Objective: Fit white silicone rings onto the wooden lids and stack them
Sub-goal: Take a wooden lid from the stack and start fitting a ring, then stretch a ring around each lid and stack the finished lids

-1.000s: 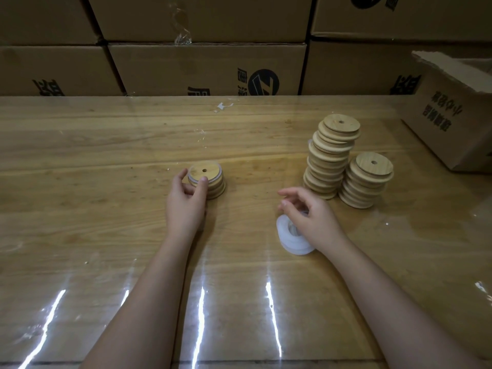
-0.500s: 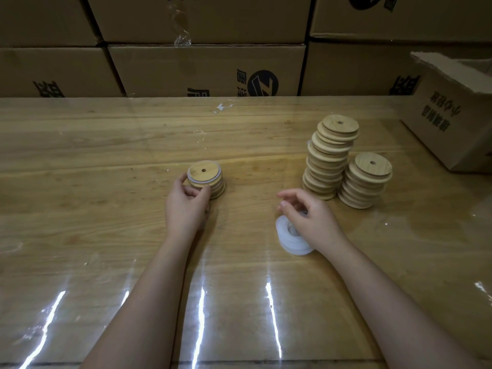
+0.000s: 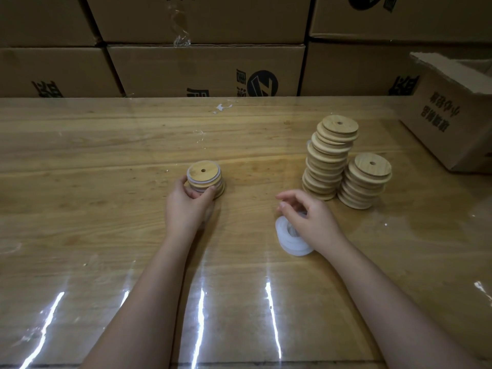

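Left hand [image 3: 186, 209] grips finished stack [image 3: 205, 179]; right hand [image 3: 311, 219] on silicone rings [image 3: 288, 239], pinch unclear. Risk: leaning bare-lid stack [image 3: 328, 161] toward desk's right edge topples if nudged.

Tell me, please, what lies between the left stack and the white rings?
Nothing: bare table separates the stack from the rings in the head view.

2 bare forearms, slim and smooth, show almost to the elbow; the left hand [image 3: 186, 211] and right hand [image 3: 312, 221] are bare too, with short, plain fingernails.
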Tool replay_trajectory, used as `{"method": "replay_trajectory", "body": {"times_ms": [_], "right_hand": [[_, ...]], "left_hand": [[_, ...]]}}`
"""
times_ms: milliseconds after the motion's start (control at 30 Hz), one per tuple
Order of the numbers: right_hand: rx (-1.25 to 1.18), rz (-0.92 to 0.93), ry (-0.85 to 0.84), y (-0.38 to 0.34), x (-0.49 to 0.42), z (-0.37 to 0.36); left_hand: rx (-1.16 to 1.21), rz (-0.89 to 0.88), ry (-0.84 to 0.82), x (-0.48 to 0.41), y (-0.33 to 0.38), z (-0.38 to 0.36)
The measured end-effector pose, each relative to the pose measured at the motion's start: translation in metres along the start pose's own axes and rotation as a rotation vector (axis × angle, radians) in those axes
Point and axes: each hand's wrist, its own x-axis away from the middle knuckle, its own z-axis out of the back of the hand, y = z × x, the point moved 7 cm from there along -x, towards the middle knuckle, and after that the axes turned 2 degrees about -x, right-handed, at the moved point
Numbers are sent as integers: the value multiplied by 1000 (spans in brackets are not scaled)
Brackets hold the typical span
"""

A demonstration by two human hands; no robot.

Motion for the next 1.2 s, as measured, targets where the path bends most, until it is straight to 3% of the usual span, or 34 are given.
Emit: {"method": "replay_trajectory", "body": {"times_ms": [267, 433, 533, 1100, 1200], "right_hand": [[15, 6, 8, -1, 0, 1], [29, 14, 10, -1, -1, 1], [39, 20, 14, -2, 0, 1], [42, 12, 9, -1, -1, 1], [45, 6, 8, -1, -1, 1]], "left_hand": [[50, -22, 156, 14, 8, 12], [-431, -423, 130, 25, 35, 2], [-581, -407, 31, 21, 27, -7], [-455, -426, 13, 23, 31, -6], [-486, -479, 76, 32, 43, -3]]}}
